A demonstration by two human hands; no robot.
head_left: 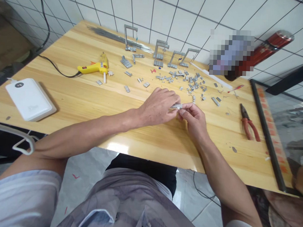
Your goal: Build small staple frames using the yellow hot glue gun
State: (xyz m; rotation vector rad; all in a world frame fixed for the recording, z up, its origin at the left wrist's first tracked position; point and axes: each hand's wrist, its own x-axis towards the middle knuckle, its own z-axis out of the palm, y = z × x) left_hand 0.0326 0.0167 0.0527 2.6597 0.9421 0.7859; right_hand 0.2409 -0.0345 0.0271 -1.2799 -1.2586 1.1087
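My left hand [159,107] and my right hand [194,120] meet above the middle of the wooden table. Between their fingertips is a small flat grey metal piece [176,106]. The left fingers are closed around one end of it; the right thumb and forefinger pinch the other end. Most of the piece is hidden by the fingers. Just beyond the hands lies a scatter of small grey metal pieces [196,82]. Farther back stand several small grey arch-shaped frames, among them a tall one [125,38] and a short one [173,59].
A yellow glue gun [93,68] with a black cord lies at the left, near a white power bank [30,99]. Red-handled pliers [248,123] lie at the right beside a black-framed glass panel [267,130]. Thin metal rods [114,37] and a red flask [270,48] are by the tiled wall.
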